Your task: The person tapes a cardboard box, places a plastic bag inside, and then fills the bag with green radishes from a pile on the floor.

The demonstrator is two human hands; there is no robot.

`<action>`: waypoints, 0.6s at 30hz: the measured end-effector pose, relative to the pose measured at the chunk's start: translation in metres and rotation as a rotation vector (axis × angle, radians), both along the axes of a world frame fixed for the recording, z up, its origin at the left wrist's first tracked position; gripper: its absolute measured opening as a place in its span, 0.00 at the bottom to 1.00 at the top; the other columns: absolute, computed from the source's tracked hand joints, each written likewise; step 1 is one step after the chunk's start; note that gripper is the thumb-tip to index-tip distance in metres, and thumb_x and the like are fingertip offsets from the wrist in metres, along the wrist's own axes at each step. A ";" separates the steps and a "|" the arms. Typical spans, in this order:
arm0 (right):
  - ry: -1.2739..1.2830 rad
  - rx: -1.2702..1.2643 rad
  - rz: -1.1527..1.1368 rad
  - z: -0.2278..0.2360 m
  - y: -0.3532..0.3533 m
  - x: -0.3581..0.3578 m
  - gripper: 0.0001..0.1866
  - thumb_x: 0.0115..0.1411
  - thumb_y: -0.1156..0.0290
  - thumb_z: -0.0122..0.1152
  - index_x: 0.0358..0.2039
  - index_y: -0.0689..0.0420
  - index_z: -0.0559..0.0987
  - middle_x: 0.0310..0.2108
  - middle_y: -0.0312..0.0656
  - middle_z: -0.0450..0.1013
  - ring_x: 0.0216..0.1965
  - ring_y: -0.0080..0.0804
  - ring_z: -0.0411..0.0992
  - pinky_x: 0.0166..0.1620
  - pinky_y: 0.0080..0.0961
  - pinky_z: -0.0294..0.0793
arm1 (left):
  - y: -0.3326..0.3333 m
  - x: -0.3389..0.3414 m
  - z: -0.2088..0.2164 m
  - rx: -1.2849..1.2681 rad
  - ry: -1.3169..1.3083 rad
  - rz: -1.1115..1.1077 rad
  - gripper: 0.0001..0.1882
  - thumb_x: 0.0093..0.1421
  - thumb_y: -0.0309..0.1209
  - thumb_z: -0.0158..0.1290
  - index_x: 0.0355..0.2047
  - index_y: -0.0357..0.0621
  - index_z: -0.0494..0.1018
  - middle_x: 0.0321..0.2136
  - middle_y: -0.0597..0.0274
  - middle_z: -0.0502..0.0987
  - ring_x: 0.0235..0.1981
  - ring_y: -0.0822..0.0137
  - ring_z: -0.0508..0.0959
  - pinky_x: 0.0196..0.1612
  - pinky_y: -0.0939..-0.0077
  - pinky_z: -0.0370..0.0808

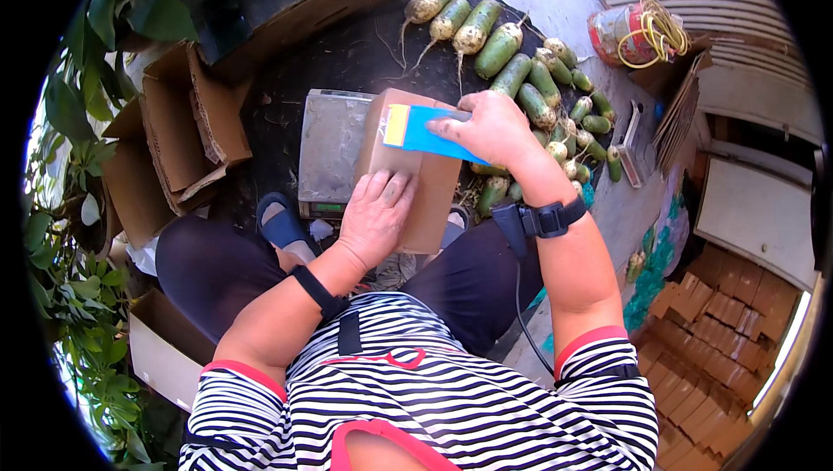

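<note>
A closed cardboard box stands tilted in front of me, between my knees and beside a weighing scale. My left hand lies on the box's near part with its fingers stretched flat against the cardboard. In my right hand is a blue tape dispenser with a yellow front edge, pressed against the upper part of the box. The thumb lies along the dispenser's top; the other fingers are mostly hidden behind it. A bit of clear, shiny film shows by the yellow edge.
Many green radishes lie on a dark sheet beyond the box and to the right. Open cardboard boxes stand at left near leafy plants. A red bucket with yellow cord and stacked brown cartons are at right.
</note>
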State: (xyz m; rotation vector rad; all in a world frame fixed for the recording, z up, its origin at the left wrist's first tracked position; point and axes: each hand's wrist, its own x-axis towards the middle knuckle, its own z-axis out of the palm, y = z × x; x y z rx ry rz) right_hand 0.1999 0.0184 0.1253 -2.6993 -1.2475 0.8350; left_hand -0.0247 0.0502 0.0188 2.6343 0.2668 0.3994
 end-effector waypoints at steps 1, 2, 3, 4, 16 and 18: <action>0.012 -0.019 0.002 0.003 0.000 0.000 0.30 0.47 0.42 0.66 0.28 0.62 0.84 0.29 0.55 0.79 0.36 0.52 0.78 0.41 0.41 0.77 | -0.004 0.000 0.007 0.021 0.031 0.016 0.26 0.51 0.30 0.56 0.53 0.38 0.72 0.52 0.58 0.71 0.49 0.58 0.69 0.50 0.62 0.67; 0.024 -0.038 0.004 0.005 -0.001 0.001 0.30 0.47 0.42 0.66 0.28 0.62 0.84 0.30 0.54 0.79 0.37 0.52 0.78 0.42 0.41 0.77 | -0.005 0.001 0.015 -0.033 0.085 0.009 0.27 0.54 0.32 0.55 0.55 0.38 0.71 0.58 0.58 0.68 0.51 0.58 0.68 0.51 0.63 0.66; 0.034 -0.030 -0.004 0.005 -0.001 0.001 0.31 0.47 0.42 0.66 0.28 0.64 0.83 0.29 0.56 0.78 0.36 0.52 0.78 0.41 0.40 0.77 | -0.007 0.002 0.016 0.003 0.118 0.000 0.27 0.54 0.33 0.55 0.55 0.38 0.71 0.58 0.58 0.68 0.51 0.58 0.68 0.51 0.63 0.66; 0.043 -0.022 -0.012 0.006 -0.001 0.001 0.31 0.46 0.43 0.67 0.28 0.65 0.83 0.28 0.58 0.78 0.35 0.52 0.78 0.41 0.40 0.77 | -0.008 0.003 0.016 0.040 0.150 -0.011 0.27 0.54 0.34 0.55 0.55 0.38 0.71 0.59 0.59 0.68 0.51 0.58 0.68 0.52 0.63 0.66; 0.037 -0.048 0.000 0.000 -0.003 0.005 0.33 0.46 0.39 0.64 0.31 0.62 0.84 0.33 0.56 0.79 0.39 0.50 0.78 0.45 0.39 0.77 | -0.039 0.006 0.006 0.077 0.215 0.068 0.33 0.54 0.36 0.57 0.60 0.39 0.67 0.64 0.60 0.63 0.60 0.54 0.63 0.61 0.59 0.60; 0.045 -0.048 0.004 -0.001 -0.002 0.004 0.33 0.47 0.40 0.64 0.32 0.62 0.84 0.33 0.56 0.79 0.39 0.50 0.78 0.45 0.38 0.78 | -0.039 0.006 0.000 0.139 0.195 0.013 0.32 0.54 0.36 0.57 0.60 0.40 0.66 0.64 0.60 0.63 0.61 0.54 0.62 0.62 0.58 0.60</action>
